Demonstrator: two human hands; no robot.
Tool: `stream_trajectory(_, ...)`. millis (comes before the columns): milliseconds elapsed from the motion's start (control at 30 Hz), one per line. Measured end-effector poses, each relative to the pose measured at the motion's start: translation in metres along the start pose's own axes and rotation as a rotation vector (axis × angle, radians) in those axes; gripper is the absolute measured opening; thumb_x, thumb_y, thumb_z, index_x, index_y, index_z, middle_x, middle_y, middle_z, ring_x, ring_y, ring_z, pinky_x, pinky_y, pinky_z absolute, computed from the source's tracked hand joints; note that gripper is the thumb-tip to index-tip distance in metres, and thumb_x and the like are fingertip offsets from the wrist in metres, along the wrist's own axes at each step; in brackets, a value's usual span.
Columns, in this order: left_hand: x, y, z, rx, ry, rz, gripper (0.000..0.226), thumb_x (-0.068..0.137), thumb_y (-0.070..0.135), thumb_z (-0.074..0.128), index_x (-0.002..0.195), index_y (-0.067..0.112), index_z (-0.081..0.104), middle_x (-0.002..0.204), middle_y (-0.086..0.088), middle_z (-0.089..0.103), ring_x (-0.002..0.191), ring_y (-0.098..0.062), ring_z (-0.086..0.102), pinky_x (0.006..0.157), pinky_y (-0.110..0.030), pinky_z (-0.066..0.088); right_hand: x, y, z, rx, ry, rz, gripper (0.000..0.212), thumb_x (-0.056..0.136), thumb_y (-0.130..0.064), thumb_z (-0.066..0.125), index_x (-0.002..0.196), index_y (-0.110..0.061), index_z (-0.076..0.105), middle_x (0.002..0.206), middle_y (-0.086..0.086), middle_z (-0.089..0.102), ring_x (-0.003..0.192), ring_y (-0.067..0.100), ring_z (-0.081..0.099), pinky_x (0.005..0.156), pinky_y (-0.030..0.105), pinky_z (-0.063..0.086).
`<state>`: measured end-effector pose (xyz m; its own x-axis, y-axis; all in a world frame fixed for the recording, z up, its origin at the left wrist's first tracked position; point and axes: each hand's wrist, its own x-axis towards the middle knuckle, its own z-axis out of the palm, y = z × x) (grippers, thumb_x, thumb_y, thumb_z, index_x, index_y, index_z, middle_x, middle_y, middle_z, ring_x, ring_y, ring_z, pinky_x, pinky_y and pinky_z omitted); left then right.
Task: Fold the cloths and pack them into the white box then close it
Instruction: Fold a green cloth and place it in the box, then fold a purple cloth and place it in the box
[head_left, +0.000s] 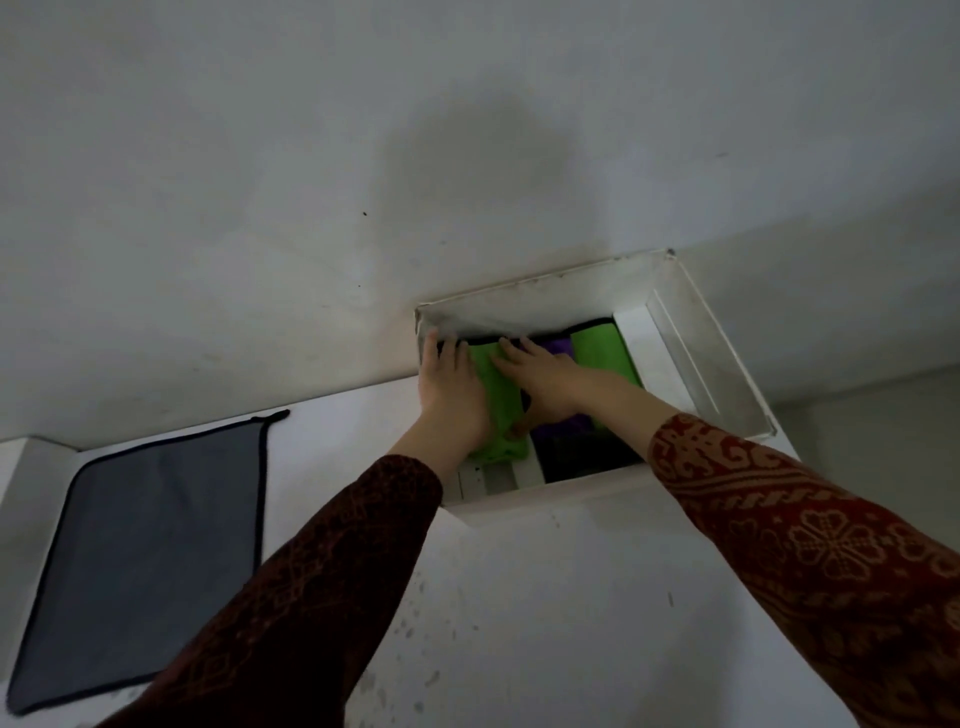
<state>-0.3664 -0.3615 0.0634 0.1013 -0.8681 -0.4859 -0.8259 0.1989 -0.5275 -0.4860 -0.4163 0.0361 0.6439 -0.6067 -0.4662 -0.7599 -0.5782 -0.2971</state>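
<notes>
The white box (550, 493) stands open on the table against the wall, its lid (717, 358) tilted back on the right. Inside lie folded cloths: a green one (501, 415) on the left, a purple one (563, 423) in the middle, and another green one (602, 351) at the right. My left hand (449, 392) lies flat with straight fingers on the left green cloth. My right hand (540, 371) presses flat across the green and purple cloths. A grey cloth (150, 545) with black trim lies unfolded on the table at the left.
The white table (519, 623) runs to a pale wall (363, 156) just behind the box. My two patterned red sleeves cross the near table surface. The table's left edge shows beside the grey cloth.
</notes>
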Motion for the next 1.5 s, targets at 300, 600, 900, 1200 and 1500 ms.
stream_trajectory(300,0.021,-0.005,0.007,0.247,-0.166,0.041,0.100,0.077,0.077,0.031,0.150,0.017,0.001,0.160,-0.007,0.003,0.147,-0.024,0.002,0.116,-0.057,-0.007,0.021,-0.009,0.016,-0.176,-0.072,0.087,0.117,0.071,-0.060,0.066,0.147,-0.019,-0.013,0.157,0.003,-0.021,0.144,0.032,-0.014,0.114,0.060,0.004)
stream_trajectory(600,0.002,-0.006,0.004,0.191,0.020,0.055,0.082,0.082,0.064,0.044,0.146,0.018,0.020,0.156,-0.007,0.023,0.146,-0.027,0.011,0.116,-0.051,-0.007,0.006,-0.014,0.017,-0.122,0.010,0.134,0.108,0.076,-0.051,0.067,0.148,-0.023,-0.008,0.158,0.003,-0.016,0.144,0.034,-0.012,0.114,0.060,0.003)
stream_trajectory(900,-0.092,-0.050,0.055,-0.640,0.436,0.188,0.067,0.094,0.050,0.034,0.150,0.025,0.005,0.160,-0.006,-0.006,0.147,-0.021,-0.010,0.117,-0.047,-0.007,-0.075,-0.047,-0.008,0.031,0.251,0.033,0.087,0.086,-0.050,0.055,0.148,-0.028,-0.001,0.158,0.006,-0.015,0.145,0.024,-0.015,0.118,0.050,0.003)
stream_trajectory(1200,-0.174,-0.113,0.219,-0.856,0.364,0.063,0.065,0.094,0.051,0.031,0.148,0.032,0.002,0.160,0.001,-0.004,0.146,-0.016,-0.011,0.117,-0.039,-0.006,-0.066,-0.183,0.031,0.335,0.457,-0.194,0.056,0.091,-0.024,0.057,0.143,-0.023,0.034,0.156,0.005,0.022,0.144,0.015,0.018,0.116,0.024,0.015)
stream_trajectory(1500,-0.219,-0.141,0.367,-0.945,0.237,-0.124,0.062,0.095,0.039,0.041,0.149,0.027,0.012,0.160,-0.004,0.002,0.148,-0.023,-0.004,0.119,-0.045,0.002,0.007,-0.317,0.139,0.337,0.170,-0.208,0.046,0.091,-0.028,0.056,0.135,-0.024,0.044,0.150,0.003,0.035,0.139,0.017,0.028,0.115,0.032,0.024)
